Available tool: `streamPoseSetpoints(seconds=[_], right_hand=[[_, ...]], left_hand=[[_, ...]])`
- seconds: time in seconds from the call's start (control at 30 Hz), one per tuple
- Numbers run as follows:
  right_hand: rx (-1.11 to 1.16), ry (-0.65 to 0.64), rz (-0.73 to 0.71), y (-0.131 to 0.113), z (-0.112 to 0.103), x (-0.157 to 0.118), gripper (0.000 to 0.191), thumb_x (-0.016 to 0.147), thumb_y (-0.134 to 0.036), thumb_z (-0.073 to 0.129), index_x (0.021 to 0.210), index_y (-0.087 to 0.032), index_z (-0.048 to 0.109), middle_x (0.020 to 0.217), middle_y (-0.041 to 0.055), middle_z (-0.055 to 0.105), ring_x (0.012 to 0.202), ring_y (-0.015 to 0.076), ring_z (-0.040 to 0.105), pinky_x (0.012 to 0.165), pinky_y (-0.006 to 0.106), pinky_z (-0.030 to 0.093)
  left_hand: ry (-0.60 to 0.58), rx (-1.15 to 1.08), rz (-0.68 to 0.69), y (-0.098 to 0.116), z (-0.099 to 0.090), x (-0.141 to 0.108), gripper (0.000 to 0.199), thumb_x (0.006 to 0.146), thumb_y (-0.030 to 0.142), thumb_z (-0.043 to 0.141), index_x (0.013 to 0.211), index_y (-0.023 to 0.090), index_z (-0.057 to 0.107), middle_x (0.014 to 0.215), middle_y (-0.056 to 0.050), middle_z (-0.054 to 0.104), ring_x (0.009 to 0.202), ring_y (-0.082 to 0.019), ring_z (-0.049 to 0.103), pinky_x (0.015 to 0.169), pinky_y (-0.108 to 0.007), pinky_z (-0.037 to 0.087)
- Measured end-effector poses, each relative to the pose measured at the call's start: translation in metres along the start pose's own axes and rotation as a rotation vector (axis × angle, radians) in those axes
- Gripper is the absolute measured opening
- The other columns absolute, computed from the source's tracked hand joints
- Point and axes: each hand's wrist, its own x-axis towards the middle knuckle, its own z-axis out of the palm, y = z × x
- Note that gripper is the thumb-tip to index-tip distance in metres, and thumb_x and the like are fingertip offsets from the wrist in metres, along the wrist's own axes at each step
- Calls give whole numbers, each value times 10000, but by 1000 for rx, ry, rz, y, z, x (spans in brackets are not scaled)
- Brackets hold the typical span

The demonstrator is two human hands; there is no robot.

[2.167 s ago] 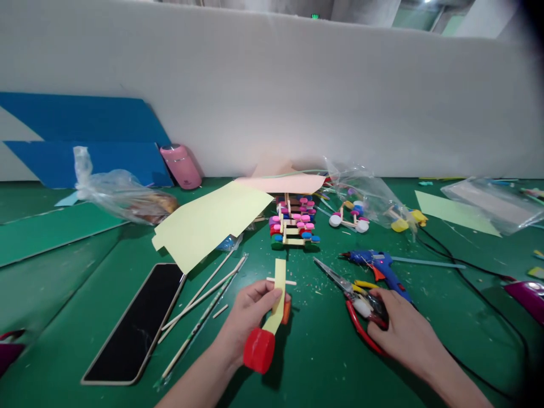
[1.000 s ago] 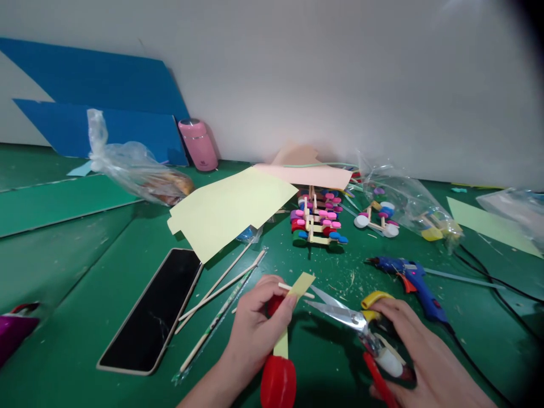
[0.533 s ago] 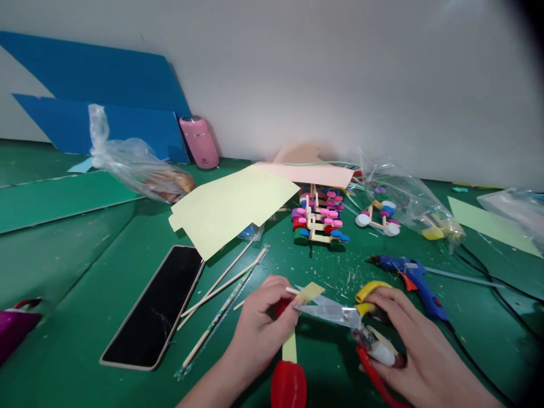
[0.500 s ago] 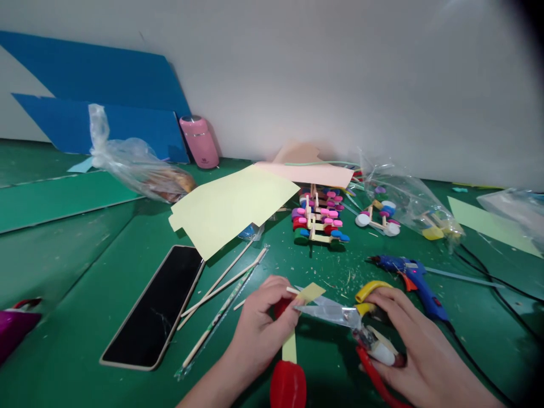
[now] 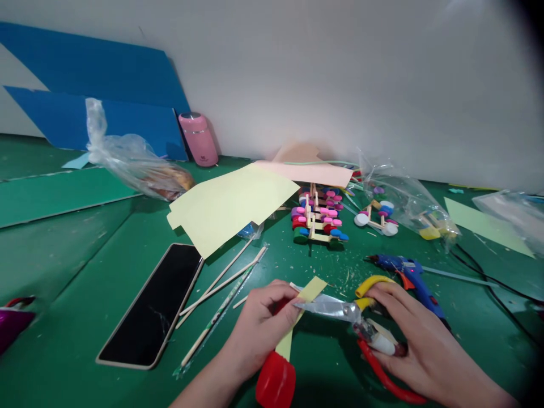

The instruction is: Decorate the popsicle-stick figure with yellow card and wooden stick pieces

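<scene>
My left hand is closed on a narrow strip of pale yellow paper, pinched between thumb and fingers. A pale stick tip shows beside the strip. At the strip's lower end hangs a rounded red piece; another bit of red shows inside the grip. My right hand holds scissors with a yellow and a red handle loop, the handles spread. Their blades point left and meet the strip just beside my left thumb. Under my right fingers is a small wood-and-white piece, partly hidden.
A phone and thin wooden sticks lie left. Behind are a large yellow sheet, small stick models with coloured pieces, and another model. A blue glue gun with a cable lies right; a pink flask stands behind.
The strip has tilted, its red end swinging left and its upper end rising slightly. The scissor handles have spread a little, the red loop shifting right. The camera view has shifted slightly.
</scene>
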Motion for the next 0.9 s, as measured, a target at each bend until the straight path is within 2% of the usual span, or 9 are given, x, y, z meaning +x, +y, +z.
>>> streamPoseSetpoints(seconds=[0.13, 0.57, 0.9], right_hand=[[-27, 20, -27, 0, -1, 1, 509, 677, -317, 577, 1129, -147, 414, 1086, 187, 559, 952, 302, 597, 722, 414, 548], [18, -64, -17, 3, -2, 2, 517, 694, -308, 590, 1154, -142, 422, 1105, 181, 558, 991, 277, 575, 789, 399, 524], [16, -20, -37, 1, -6, 4, 517, 679, -277, 593, 1152, -143, 434, 1092, 174, 575, 986, 283, 579, 784, 406, 519]], left_hand=[[8, -52, -49, -1, 1, 0, 135, 725, 221, 583, 669, 145, 678, 665, -20, 542, 574, -107, 452, 507, -204, 342], [98, -105, -137, 0, 5, 0, 131, 709, 186, 573, 691, 154, 698, 667, -8, 552, 596, -106, 450, 522, -192, 343], [128, -157, -161, 1, 8, -1, 123, 690, 202, 590, 681, 158, 704, 647, -3, 562, 559, -98, 438, 493, -187, 333]])
